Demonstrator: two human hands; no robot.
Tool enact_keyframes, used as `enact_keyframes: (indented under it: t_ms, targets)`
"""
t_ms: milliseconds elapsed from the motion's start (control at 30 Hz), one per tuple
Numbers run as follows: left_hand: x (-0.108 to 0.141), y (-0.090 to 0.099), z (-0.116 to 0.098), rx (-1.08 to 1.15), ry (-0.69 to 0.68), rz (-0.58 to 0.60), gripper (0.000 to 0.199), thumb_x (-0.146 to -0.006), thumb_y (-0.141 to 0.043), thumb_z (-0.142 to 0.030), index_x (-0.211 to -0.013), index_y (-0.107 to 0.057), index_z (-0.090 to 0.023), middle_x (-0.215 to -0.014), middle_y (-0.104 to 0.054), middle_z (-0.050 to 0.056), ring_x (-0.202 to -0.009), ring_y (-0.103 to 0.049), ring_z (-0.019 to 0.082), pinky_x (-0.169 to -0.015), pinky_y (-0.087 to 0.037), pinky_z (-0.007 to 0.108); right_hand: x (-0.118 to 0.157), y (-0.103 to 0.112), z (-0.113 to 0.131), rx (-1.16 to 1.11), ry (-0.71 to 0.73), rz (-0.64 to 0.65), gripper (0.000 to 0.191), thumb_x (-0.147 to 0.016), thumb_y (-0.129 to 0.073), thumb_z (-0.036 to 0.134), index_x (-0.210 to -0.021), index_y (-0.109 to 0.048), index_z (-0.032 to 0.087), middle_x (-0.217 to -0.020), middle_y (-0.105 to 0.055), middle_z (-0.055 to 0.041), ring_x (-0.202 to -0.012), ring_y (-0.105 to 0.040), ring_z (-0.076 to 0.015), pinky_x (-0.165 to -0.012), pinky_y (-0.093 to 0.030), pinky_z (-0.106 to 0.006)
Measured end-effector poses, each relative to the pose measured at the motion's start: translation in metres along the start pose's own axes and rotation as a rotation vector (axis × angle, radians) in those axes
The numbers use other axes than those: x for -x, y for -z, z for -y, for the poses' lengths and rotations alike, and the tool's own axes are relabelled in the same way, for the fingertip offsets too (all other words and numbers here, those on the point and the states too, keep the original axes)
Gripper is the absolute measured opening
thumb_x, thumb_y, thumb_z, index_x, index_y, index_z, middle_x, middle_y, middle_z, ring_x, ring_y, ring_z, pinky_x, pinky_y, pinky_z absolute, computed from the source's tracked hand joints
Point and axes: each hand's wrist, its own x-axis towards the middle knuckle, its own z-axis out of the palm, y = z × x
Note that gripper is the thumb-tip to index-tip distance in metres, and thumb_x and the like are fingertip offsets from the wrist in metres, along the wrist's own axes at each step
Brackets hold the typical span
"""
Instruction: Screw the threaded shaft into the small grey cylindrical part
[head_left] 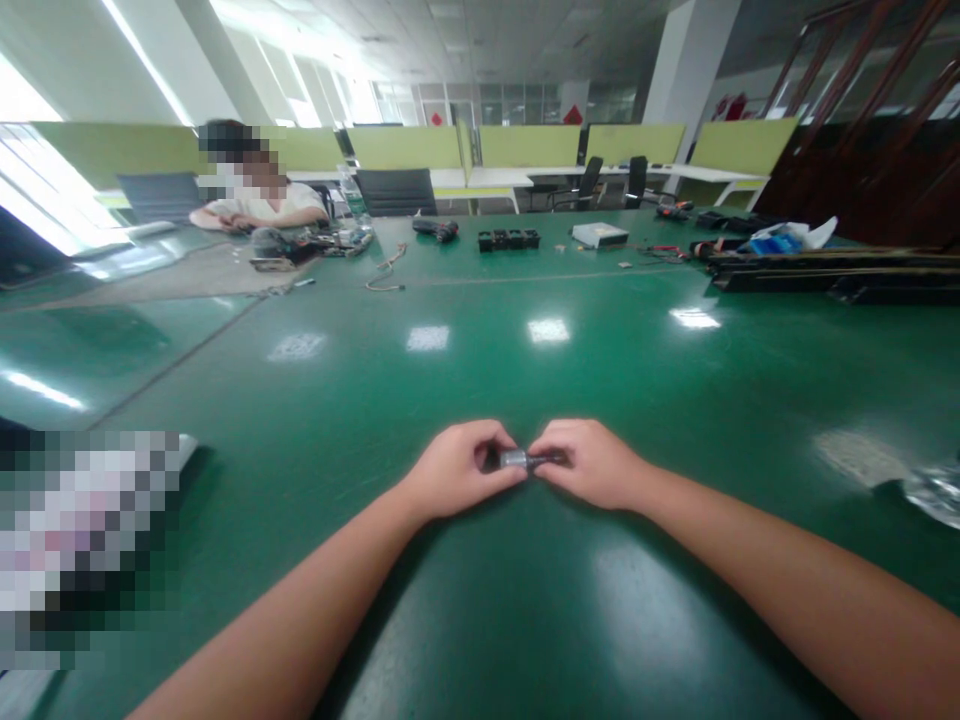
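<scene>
A small silvery cylindrical part (514,459) with a dark narrow end lies between my two hands, just above the green tabletop (480,600). My left hand (465,468) pinches its silvery end between thumb and fingers. From the other side, my right hand (589,463) has its fingers closed round the dark narrow end. The fingertips of both hands nearly meet. What the part is exactly is too small to tell.
A person (259,190) sits across at the far left, near a tangle of parts. Black blocks (508,240), a silver box (599,235) and dark rails (825,270) lie along the far side. Clear plastic (936,492) is at the right; a blurred-out object (90,510) at the left.
</scene>
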Motion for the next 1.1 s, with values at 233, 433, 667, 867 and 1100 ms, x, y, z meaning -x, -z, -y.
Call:
enact_keyframes:
  t_ms: [233, 433, 667, 867, 1100]
  targets:
    - [-0.0009, 0.0011, -0.0026, -0.006, 0.005, 0.003, 0.028, -0.077, -0.075, -0.042, -0.091, -0.072, -0.019, -0.075, -0.064, -0.001, -0.065, -0.053, 0.014, -0.058, -0.035, 0.024, 0.0002, 0.0012, 0.0016, 0.033, 0.010, 0.031, 0.014, -0.087, -0.071, 0.024, -0.098, -0.077, 0.020, -0.093, -0.074, -0.0040, -0.085, -0.066, -0.0164, -0.077, -0.046, -0.028]
    - [-0.0009, 0.0014, -0.0033, -0.025, 0.002, 0.001, 0.029, -0.076, -0.074, -0.044, -0.089, -0.071, -0.018, -0.073, -0.062, -0.001, -0.064, -0.051, 0.014, -0.058, -0.035, 0.024, 0.0008, 0.0021, 0.0022, 0.040, 0.029, 0.029, 0.012, -0.087, -0.070, 0.024, -0.096, -0.077, 0.020, -0.090, -0.074, -0.0036, -0.082, -0.065, -0.0156, -0.075, -0.045, -0.027]
    - [-0.0002, 0.0017, -0.0032, -0.016, -0.013, 0.005, 0.027, -0.077, -0.074, -0.043, -0.088, -0.070, -0.019, -0.076, -0.064, 0.000, -0.066, -0.053, 0.014, -0.059, -0.036, 0.024, 0.0031, 0.0023, 0.0004, 0.025, 0.024, 0.019, 0.012, -0.087, -0.070, 0.024, -0.096, -0.077, 0.020, -0.090, -0.074, -0.0041, -0.084, -0.066, -0.0168, -0.076, -0.047, -0.028]
    - [0.0002, 0.0016, -0.0032, -0.017, -0.019, 0.004, 0.026, -0.077, -0.075, -0.041, -0.088, -0.070, -0.018, -0.073, -0.063, -0.001, -0.064, -0.052, 0.014, -0.058, -0.036, 0.024, 0.0044, 0.0020, -0.0011, 0.013, 0.031, 0.009, 0.011, -0.086, -0.070, 0.022, -0.095, -0.077, 0.020, -0.091, -0.074, -0.0044, -0.084, -0.066, -0.0167, -0.076, -0.048, -0.027]
    - [0.0010, 0.0019, -0.0028, 0.002, -0.032, 0.009, 0.024, -0.078, -0.075, -0.039, -0.088, -0.069, -0.018, -0.077, -0.065, 0.000, -0.066, -0.053, 0.013, -0.060, -0.036, 0.024, 0.0058, 0.0026, -0.0020, 0.026, 0.039, -0.002, 0.011, -0.085, -0.071, 0.022, -0.095, -0.076, 0.021, -0.091, -0.074, -0.0031, -0.083, -0.066, -0.0165, -0.076, -0.047, -0.028]
